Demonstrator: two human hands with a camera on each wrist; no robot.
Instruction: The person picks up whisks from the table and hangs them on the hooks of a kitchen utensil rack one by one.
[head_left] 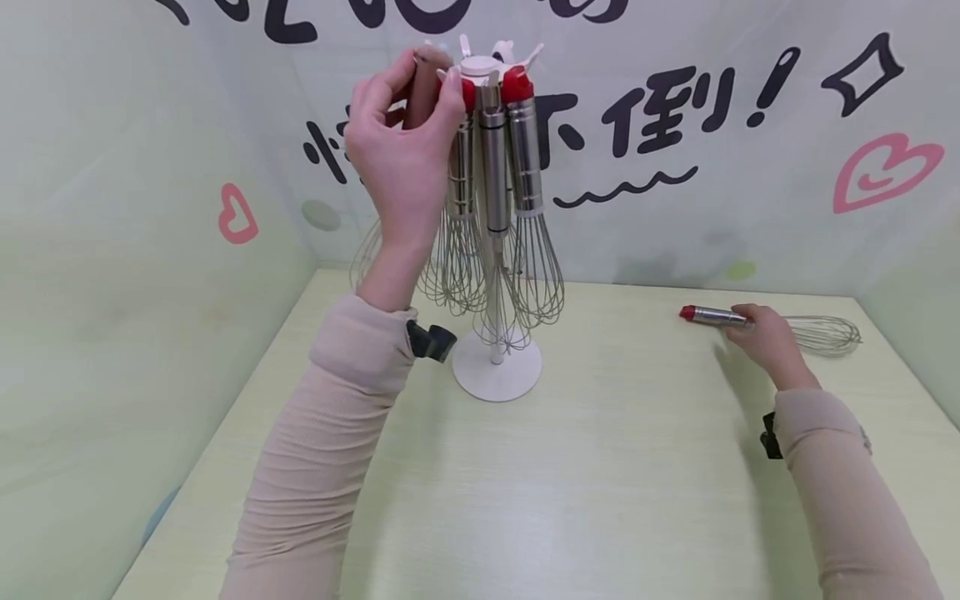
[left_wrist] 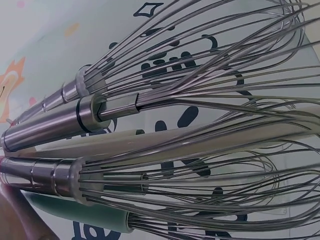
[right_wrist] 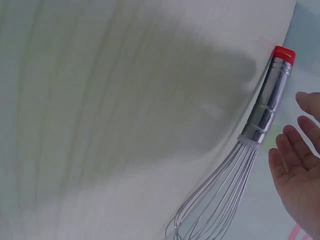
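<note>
A white stand (head_left: pixel 517 375) with hooks round its top carries several hanging whisks. My left hand (head_left: pixel 401 167) is up at the hooks, its fingers and thumb around the brown handle of a whisk (head_left: pixel 423 90). Beside the thumb hang steel-handled whisks, one with a red cap (head_left: pixel 522 142) and one plain steel whisk (head_left: pixel 495 171) in front. On the right, a red-capped steel whisk (right_wrist: pixel 267 97) lies on the table. My right hand (head_left: pixel 767 340) is over it in the head view; in the right wrist view its loosely bent fingers (right_wrist: pixel 287 150) are apart from the handle.
A pale wood-look table (head_left: pixel 600 467) spreads under both arms. Behind it hangs a printed cloth (head_left: pixel 675 225) with black lettering and pink hearts. The left wrist view shows a green-handled whisk (left_wrist: pixel 80 212) among the hanging wire loops.
</note>
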